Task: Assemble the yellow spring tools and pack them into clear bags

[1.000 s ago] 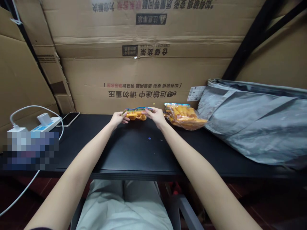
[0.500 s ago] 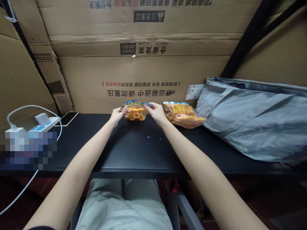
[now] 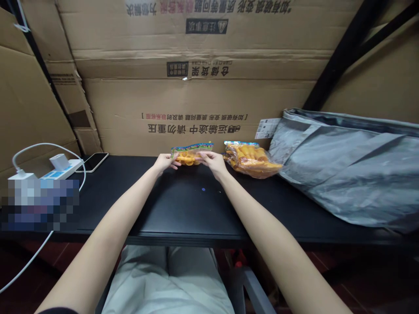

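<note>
Between my hands at the back of the black table is a clear plastic bag [image 3: 189,158] with a blue-green patterned top strip and orange plastic pieces inside. My left hand [image 3: 165,163] pinches its left side, and my right hand [image 3: 212,162] pinches its right side, fingers over the front. The bag's strip now lies upright toward the cardboard. Just right of my right hand rests a second clear bag [image 3: 252,160], fuller, with several orange pieces and the same kind of strip.
A grey fabric bag [image 3: 347,170] fills the table's right side. On the left are a phone [image 3: 93,162], a white power strip [image 3: 63,170] with plugs, and a white cable [image 3: 49,144]. Printed cardboard [image 3: 196,96] stands behind the table [image 3: 193,213].
The bag's top strip was spread apart around the orange piece; now it is drawn out flatter and straighter. Both hands have shifted their fingers lower onto the bag's sides.
</note>
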`<state>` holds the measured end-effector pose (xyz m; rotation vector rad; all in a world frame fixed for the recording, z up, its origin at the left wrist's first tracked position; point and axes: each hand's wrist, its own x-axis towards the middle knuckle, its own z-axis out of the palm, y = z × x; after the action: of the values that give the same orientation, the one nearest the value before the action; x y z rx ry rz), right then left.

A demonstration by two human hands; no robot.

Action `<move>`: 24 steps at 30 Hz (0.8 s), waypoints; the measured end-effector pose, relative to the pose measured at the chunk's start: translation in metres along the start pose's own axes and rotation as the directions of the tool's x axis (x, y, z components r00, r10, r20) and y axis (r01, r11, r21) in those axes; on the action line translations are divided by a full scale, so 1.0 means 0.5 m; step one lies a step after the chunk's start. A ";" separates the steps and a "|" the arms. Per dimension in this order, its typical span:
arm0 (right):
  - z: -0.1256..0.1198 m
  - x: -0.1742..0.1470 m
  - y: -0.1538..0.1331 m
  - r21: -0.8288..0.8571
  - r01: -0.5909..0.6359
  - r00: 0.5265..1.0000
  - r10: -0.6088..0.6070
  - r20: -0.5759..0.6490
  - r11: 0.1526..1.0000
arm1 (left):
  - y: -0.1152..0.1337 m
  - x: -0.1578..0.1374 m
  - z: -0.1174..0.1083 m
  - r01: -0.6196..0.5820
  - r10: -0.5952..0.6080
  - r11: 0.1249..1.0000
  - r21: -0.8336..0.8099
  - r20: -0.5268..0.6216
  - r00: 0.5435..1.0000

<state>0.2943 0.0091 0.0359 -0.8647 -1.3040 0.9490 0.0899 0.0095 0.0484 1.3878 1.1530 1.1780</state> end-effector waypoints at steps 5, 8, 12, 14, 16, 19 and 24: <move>0.005 0.008 -0.016 -0.031 0.152 0.988 -0.153 -0.035 0.988 | 0.023 -0.011 0.013 -0.115 0.108 0.991 -0.065 -0.098 0.989; 0.007 0.014 -0.029 -0.056 0.205 0.976 -0.208 -0.059 0.977 | 0.035 -0.012 0.018 -0.155 0.148 0.986 -0.059 -0.119 0.982; 0.009 0.025 -0.038 -0.054 0.217 0.971 -0.222 -0.093 0.975 | 0.048 -0.009 0.019 -0.157 0.150 0.987 -0.043 -0.135 0.979; 0.012 0.031 -0.041 -0.061 0.192 0.973 -0.198 -0.115 0.980 | 0.055 -0.007 0.015 -0.133 0.127 0.991 -0.033 -0.133 0.983; 0.015 0.036 -0.045 -0.059 0.164 0.975 -0.171 -0.140 0.985 | 0.062 -0.004 0.009 -0.118 0.114 0.993 -0.026 -0.130 0.985; 0.023 0.046 -0.053 -0.058 0.158 0.974 -0.165 -0.157 0.986 | 0.073 0.001 -0.004 -0.124 0.121 0.992 -0.020 -0.110 0.987; 0.043 0.061 -0.070 -0.078 0.215 0.963 -0.224 -0.151 0.974 | 0.093 0.002 -0.025 -0.112 0.108 0.993 -0.025 -0.137 0.985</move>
<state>0.2762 0.0237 0.0817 -0.8061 -1.2661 0.6555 0.0813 0.0066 0.0957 1.3792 1.1574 1.3815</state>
